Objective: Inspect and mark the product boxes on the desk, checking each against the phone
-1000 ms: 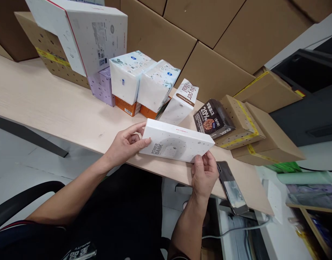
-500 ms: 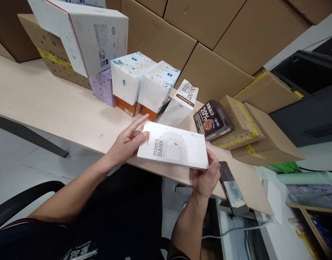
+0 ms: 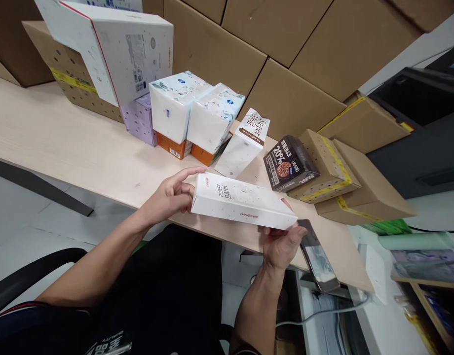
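Grip observed: I have left hand [image 3: 171, 195] and right hand [image 3: 282, 246] clamped on opposite ends of the white power-bank box [image 3: 244, 202], above the counter [image 3: 97, 148]; beyond stands a Super Meal carton [image 3: 240, 153], rightward a phone [image 3: 321, 261].

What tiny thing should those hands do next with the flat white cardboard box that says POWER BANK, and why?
I'd probably bring the right thumb onto the flat white cardboard box, for a firmer hold. The right hand supports one end, yet that thumb seems to stick out past the corner, while the left hand touches the opposite end.
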`<action>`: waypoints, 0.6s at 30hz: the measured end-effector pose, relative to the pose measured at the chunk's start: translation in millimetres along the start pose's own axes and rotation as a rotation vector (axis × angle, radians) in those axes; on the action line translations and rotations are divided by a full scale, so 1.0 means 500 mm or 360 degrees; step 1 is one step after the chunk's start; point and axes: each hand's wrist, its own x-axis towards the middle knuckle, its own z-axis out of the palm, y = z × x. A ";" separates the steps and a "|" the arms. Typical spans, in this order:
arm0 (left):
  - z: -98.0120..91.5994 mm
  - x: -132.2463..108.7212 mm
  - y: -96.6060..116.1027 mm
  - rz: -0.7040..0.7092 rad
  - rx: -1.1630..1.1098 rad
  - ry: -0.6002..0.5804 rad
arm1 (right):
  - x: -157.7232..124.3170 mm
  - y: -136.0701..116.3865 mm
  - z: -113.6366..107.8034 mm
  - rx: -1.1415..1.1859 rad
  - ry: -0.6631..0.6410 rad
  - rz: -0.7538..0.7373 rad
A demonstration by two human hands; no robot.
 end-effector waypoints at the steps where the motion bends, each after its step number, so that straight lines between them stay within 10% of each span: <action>1: 0.003 -0.001 0.000 0.0058 0.0101 -0.0023 | 0.000 -0.002 0.001 -0.0033 -0.0001 -0.0009; 6: 0.017 0.003 -0.015 0.0359 0.0440 0.0028 | -0.001 -0.014 0.006 -0.0181 -0.0002 -0.0026; 12: 0.019 0.005 -0.022 0.0126 0.0377 0.0041 | 0.037 -0.023 -0.020 -0.0820 0.0345 -0.0236; 18: 0.025 0.008 -0.008 0.0018 0.0352 0.0086 | 0.076 -0.035 -0.033 -0.1722 -0.0363 -0.0097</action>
